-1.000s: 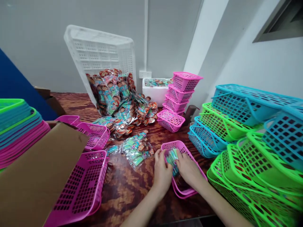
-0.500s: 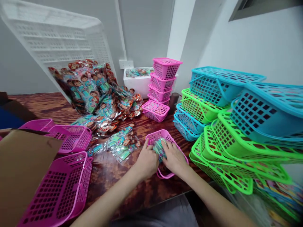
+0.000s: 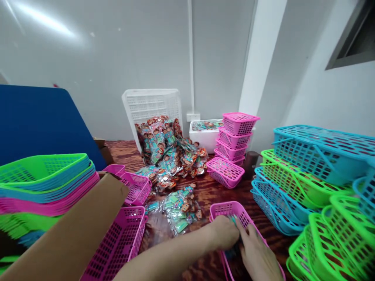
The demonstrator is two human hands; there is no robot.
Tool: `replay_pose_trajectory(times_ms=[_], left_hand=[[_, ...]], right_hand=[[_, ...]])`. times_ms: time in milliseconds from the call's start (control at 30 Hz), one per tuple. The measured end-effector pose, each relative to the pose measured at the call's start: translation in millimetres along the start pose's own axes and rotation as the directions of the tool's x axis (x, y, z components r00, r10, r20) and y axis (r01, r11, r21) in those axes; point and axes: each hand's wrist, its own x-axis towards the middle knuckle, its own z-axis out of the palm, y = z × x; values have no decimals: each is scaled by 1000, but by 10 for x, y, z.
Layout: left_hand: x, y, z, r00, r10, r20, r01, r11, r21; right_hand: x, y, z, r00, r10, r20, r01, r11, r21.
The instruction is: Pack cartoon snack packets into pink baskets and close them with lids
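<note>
Both of my hands are inside a pink mesh basket at the front edge of the table. My left hand is closed, its fingers curled round small plastic packets that show as a sliver of teal. Against the same packets lies my right hand, gripping them from the right with its fingers bent downward. The fingertips and most of the packets are hidden in the basket. Left of it, a loose pile of clear packets with printed doll figures and green contents lies on the table.
A white crate tipped on its side spills many doll packets. Behind stand a white foam box and stacked pink baskets. Blue baskets and green baskets fill the right. A cardboard box and a pink basket stand left.
The view has swung up and to the left, so the scene sits lower and further right. My hands remain in the pink basket, lower and closer together, with the packets now mostly covered.
</note>
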Motion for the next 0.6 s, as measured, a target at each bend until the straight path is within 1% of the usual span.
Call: replay_pose_trajectory(times_ms=[100, 167, 267, 333, 400, 433, 467, 500, 533, 600], left_hand=[[-39, -43, -94, 996, 33, 87, -30, 999, -35], [-82, -70, -168, 991, 37, 130, -31, 998, -48], [-154, -98, -252, 985, -9, 174, 18, 998, -52], [-197, -105, -284, 979, -66, 192, 77, 996, -52], [-241, -93, -302, 974, -120, 190, 133, 989, -59], [-265, -80, -309, 973, -141, 180, 156, 985, -69], [-293, -65, -316, 973, -162, 162, 177, 981, -82], [-324, -49, -323, 974, -179, 140, 194, 976, -103], [-358, -35, -330, 974, -194, 117, 209, 970, -128], [-430, -22, -344, 973, -221, 70, 230, 956, -184]], right_hand=[[-12, -30, -69, 1000, -10, -27, 9, 999, -52], [-8, -46, -86, 1000, -18, -10, 18, 998, -60], [46, -79, -119, 995, -40, 87, 43, 999, -29], [117, -100, -191, 979, -80, 188, 73, 996, 46], [195, -105, -309, 946, -141, 292, 85, 977, 196], [225, -98, -375, 928, -177, 329, 79, 953, 291], [244, -87, -441, 914, -208, 349, 65, 922, 381], [249, -74, -499, 908, -245, 341, 66, 885, 461], [239, -62, -547, 917, -239, 319, 54, 868, 493], [185, -59, -609, 955, -152, 257, 27, 901, 433]])
